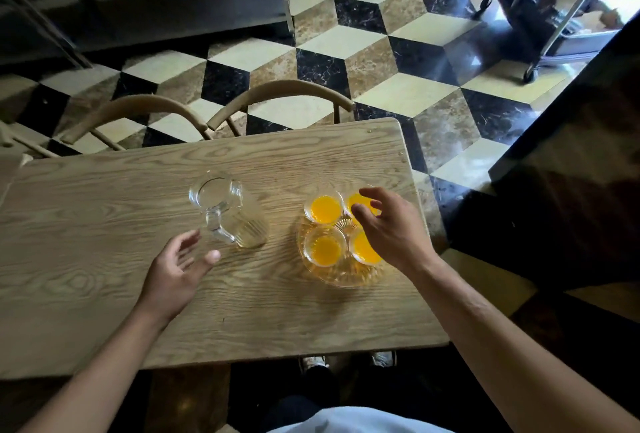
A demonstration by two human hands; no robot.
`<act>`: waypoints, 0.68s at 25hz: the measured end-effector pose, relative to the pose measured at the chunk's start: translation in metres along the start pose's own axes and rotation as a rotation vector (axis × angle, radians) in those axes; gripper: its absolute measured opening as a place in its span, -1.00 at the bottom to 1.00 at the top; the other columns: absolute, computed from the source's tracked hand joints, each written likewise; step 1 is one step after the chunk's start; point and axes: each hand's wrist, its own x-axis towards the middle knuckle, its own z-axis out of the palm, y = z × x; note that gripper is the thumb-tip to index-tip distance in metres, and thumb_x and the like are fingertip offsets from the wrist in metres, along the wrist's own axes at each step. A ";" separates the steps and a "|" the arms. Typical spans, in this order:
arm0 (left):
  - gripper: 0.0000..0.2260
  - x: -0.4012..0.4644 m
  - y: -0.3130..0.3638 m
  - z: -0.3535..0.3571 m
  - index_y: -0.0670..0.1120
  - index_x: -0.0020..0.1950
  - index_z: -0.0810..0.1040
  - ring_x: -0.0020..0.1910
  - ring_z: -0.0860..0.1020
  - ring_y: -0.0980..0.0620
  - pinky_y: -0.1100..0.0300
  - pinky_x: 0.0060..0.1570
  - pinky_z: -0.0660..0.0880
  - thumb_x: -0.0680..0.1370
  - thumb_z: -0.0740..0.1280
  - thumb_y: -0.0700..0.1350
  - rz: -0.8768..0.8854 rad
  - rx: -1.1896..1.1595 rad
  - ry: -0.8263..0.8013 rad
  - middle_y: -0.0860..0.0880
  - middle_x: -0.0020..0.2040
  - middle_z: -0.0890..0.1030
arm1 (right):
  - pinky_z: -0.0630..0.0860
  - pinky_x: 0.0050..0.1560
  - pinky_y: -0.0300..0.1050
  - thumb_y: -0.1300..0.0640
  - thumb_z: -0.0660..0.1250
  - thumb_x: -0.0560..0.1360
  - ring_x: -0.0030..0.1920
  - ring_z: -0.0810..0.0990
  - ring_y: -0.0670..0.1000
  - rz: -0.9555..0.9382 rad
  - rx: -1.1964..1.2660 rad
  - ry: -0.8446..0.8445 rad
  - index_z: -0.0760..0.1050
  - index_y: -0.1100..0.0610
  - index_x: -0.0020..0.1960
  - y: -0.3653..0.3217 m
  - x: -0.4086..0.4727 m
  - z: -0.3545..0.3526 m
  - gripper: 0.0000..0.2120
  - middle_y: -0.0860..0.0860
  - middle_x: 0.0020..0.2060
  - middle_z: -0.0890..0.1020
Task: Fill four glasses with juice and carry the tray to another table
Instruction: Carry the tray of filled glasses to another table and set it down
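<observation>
A clear glass jug (230, 212) stands on the wooden table (104, 224), with almost no juice in it. To its right a round cut-glass tray (341, 276) holds several glasses of orange juice, among them the far left glass (323, 209) and the near left glass (325, 248). My left hand (176, 271) hovers open just below the jug's handle, apart from it. My right hand (393, 230) is spread open over the tray's right side and partly hides the two right glasses (362, 247).
Two wooden chairs (277, 93) stand tucked at the table's far edge. The floor is patterned in black, cream and brown tiles. A dark counter (571, 173) rises at the right, and a wheeled metal cart (540, 17) stands at the far right.
</observation>
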 end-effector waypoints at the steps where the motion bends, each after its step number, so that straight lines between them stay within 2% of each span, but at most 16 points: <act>1: -0.44 -0.005 0.000 0.012 0.07 0.30 0.54 0.39 0.54 -0.07 -0.05 0.44 0.43 0.34 0.56 0.13 -0.013 -0.003 0.034 -0.12 0.36 0.59 | 0.55 0.25 0.06 -0.04 0.33 0.58 0.26 0.60 0.01 -0.009 -0.006 0.002 0.54 0.09 0.36 0.007 0.004 -0.010 -0.61 0.05 0.26 0.64; 2: -0.54 -0.009 -0.002 0.024 0.05 0.28 0.55 0.37 0.56 -0.11 -0.08 0.44 0.44 0.42 0.58 -0.02 -0.021 -0.012 0.069 -0.14 0.33 0.61 | 0.56 0.24 0.06 -0.03 0.33 0.58 0.25 0.61 0.01 -0.015 -0.007 0.005 0.55 0.10 0.35 0.014 0.007 -0.019 -0.61 0.06 0.26 0.64; 4: -0.57 -0.014 -0.009 0.047 -0.08 0.37 0.51 0.34 0.57 -0.17 -0.10 0.43 0.45 0.53 0.50 -0.26 -0.052 -0.018 0.165 -0.17 0.31 0.61 | 0.57 0.23 0.07 -0.01 0.33 0.58 0.23 0.62 0.02 -0.008 -0.006 0.007 0.55 0.12 0.33 0.030 0.014 -0.034 -0.62 0.07 0.25 0.64; 6: -0.57 -0.020 -0.012 0.063 -0.16 0.41 0.47 0.29 0.60 -0.15 -0.05 0.37 0.48 0.56 0.45 -0.29 -0.098 -0.024 0.281 -0.15 0.28 0.61 | 0.57 0.22 0.07 0.00 0.34 0.57 0.20 0.63 0.03 0.015 -0.015 0.013 0.56 0.13 0.32 0.047 0.018 -0.045 -0.63 0.08 0.24 0.63; 9: -0.64 -0.030 -0.019 0.079 -0.17 0.33 0.52 0.19 0.64 -0.13 0.05 0.26 0.50 0.55 0.45 -0.28 -0.173 -0.056 0.405 -0.18 0.22 0.65 | 0.59 0.19 0.04 0.01 0.35 0.57 0.15 0.65 0.02 0.077 -0.028 0.010 0.56 0.14 0.32 0.072 0.021 -0.054 -0.64 0.06 0.24 0.64; 11: -0.70 -0.034 -0.028 0.090 -0.15 0.26 0.55 0.15 0.65 -0.16 0.14 0.18 0.54 0.54 0.44 -0.30 -0.205 -0.056 0.384 -0.19 0.17 0.67 | 0.60 0.18 0.03 0.04 0.35 0.57 0.12 0.66 0.02 0.116 -0.040 0.003 0.56 0.15 0.32 0.086 0.023 -0.056 -0.64 0.06 0.23 0.65; 14: -0.78 -0.030 -0.037 0.105 -0.16 0.15 0.60 0.00 0.63 -0.13 0.51 -0.10 0.51 0.56 0.40 -0.37 -0.229 -0.050 0.291 -0.29 0.13 0.69 | 0.60 0.18 0.01 0.08 0.35 0.57 0.09 0.67 0.02 0.164 -0.061 -0.010 0.57 0.17 0.31 0.103 0.028 -0.049 -0.66 0.08 0.22 0.65; 16: -0.78 -0.023 -0.039 0.115 -0.12 0.09 0.62 0.01 0.65 -0.14 0.51 -0.09 0.53 0.57 0.37 -0.40 -0.233 -0.028 0.206 -0.28 0.09 0.70 | 0.61 0.15 0.01 0.10 0.34 0.58 0.09 0.67 0.02 0.198 -0.068 -0.025 0.57 0.18 0.31 0.111 0.031 -0.041 -0.67 0.08 0.21 0.66; 17: -0.76 -0.019 -0.041 0.120 -0.07 0.06 0.64 0.03 0.67 -0.16 0.42 -0.04 0.57 0.58 0.37 -0.40 -0.231 -0.021 0.176 -0.23 0.04 0.72 | 0.62 0.15 0.01 0.10 0.34 0.58 0.09 0.66 0.01 0.214 -0.073 -0.036 0.57 0.18 0.31 0.115 0.032 -0.037 -0.67 0.08 0.21 0.66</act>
